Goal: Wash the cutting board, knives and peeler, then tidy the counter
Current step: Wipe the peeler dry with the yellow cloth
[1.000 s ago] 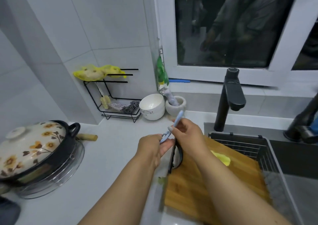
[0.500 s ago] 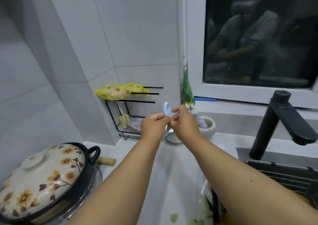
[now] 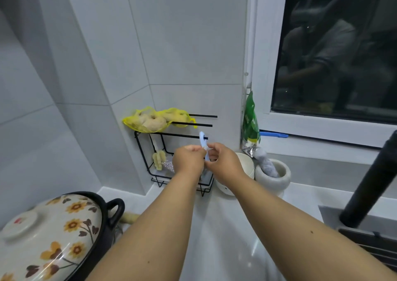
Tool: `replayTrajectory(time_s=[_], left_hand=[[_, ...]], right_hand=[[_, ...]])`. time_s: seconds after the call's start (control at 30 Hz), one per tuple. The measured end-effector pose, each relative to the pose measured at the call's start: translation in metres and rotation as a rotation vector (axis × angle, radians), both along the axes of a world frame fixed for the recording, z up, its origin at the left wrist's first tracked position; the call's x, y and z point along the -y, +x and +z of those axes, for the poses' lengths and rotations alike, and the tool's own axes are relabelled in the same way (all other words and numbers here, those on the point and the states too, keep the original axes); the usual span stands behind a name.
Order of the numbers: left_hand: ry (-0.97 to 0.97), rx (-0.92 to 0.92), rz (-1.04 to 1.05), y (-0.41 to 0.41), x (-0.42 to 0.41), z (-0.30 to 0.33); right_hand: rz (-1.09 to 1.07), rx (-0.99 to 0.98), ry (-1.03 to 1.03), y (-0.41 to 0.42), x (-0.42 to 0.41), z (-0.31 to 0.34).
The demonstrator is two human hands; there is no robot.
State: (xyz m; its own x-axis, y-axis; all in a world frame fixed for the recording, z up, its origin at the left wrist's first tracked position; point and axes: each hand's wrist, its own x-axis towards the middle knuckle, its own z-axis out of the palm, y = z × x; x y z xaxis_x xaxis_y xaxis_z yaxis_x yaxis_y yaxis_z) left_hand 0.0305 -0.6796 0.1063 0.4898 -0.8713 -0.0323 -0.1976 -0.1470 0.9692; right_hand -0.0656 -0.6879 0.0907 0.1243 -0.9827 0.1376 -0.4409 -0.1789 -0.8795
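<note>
A light blue peeler (image 3: 203,141) stands upright between both hands at the black wire rack (image 3: 143,151) in the back corner. Its looped top sits at the tip of the rack's lowest black bar (image 3: 182,136). My left hand (image 3: 188,160) pinches the peeler's lower part from the left. Pinching it from the right, just below the loop, is my right hand (image 3: 223,162). The cutting board and the knives are out of view.
A flowered pot lid on a black pot (image 3: 51,235) fills the lower left. A white bowl (image 3: 245,164) and a stone mortar (image 3: 272,176) stand right of the rack. A black faucet (image 3: 371,186) and sink basket (image 3: 369,246) are at the right. Yellow net bags (image 3: 154,119) lie on the rack.
The view has swung up and left from the sink and cutting board to the corner rack. Both hands carried the peeler up to the rack's lowest bar.
</note>
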Motion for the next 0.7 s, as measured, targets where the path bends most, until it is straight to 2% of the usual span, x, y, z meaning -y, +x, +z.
replayTrajectory(time_s=[0.37,0.6,0.7], left_hand=[[0.011,0.064,0.198,0.063,0.01,-0.002],[0.049,0.112,0.174,0.076,0.004,0.0],[0.011,0.218,0.18,0.068,-0.012,-0.002]], right_hand=[[0.074,0.088,-0.018,0.022,0.008,-0.005],[0.02,0.131,0.011,0.008,0.001,-0.002],[-0.018,0.156,0.012,-0.006,-0.009,0.002]])
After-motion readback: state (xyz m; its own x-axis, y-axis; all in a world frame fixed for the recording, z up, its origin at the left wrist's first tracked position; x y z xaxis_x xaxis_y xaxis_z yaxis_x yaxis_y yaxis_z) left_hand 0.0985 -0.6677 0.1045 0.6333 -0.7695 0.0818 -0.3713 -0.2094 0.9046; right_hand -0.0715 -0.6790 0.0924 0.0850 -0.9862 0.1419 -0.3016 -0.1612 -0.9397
